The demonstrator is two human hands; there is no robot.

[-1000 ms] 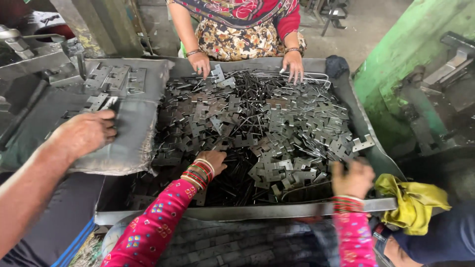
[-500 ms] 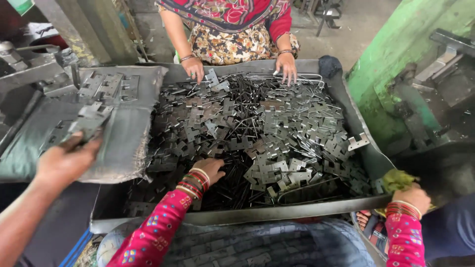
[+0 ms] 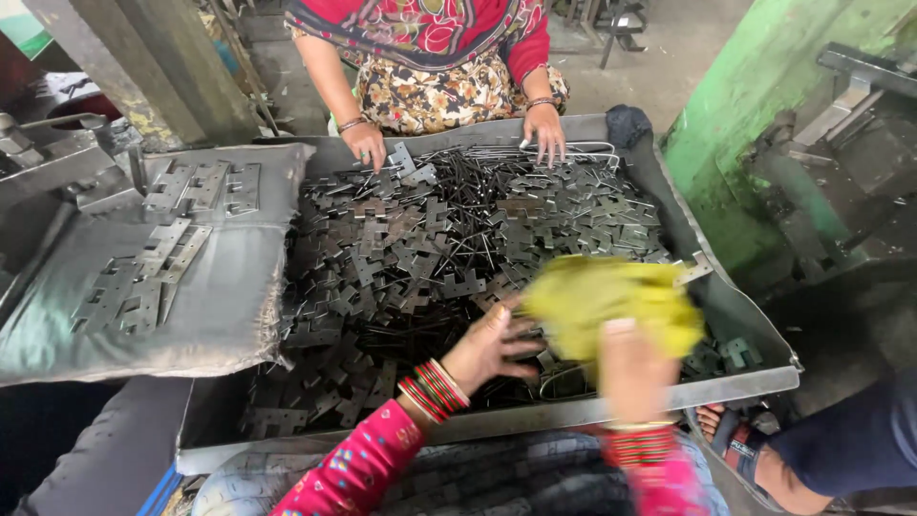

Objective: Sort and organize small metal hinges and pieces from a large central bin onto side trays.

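Observation:
My left hand (image 3: 492, 346), with red and green bangles at the wrist, rests with spread fingers on a heap of dark metal hinge plates and rods (image 3: 430, 258) in a big metal tray (image 3: 669, 397). My right hand (image 3: 632, 368) is raised over the tray's near edge and grips a yellow cloth (image 3: 611, 304), blurred by motion. Across the tray, another person's two hands (image 3: 367, 145) (image 3: 549, 132) touch the far side of the heap.
A grey sack (image 3: 191, 287) at the left carries rows of sorted hinge plates (image 3: 153, 258). A green machine frame (image 3: 764, 143) stands at the right. Someone's dark-clothed leg and foot (image 3: 764, 449) are at the lower right. A patterned cloth lies under my arms.
My right hand left the tray, picked up the yellow cloth at the right, and brought it over the heap. The third person's arm at the left has gone out of view.

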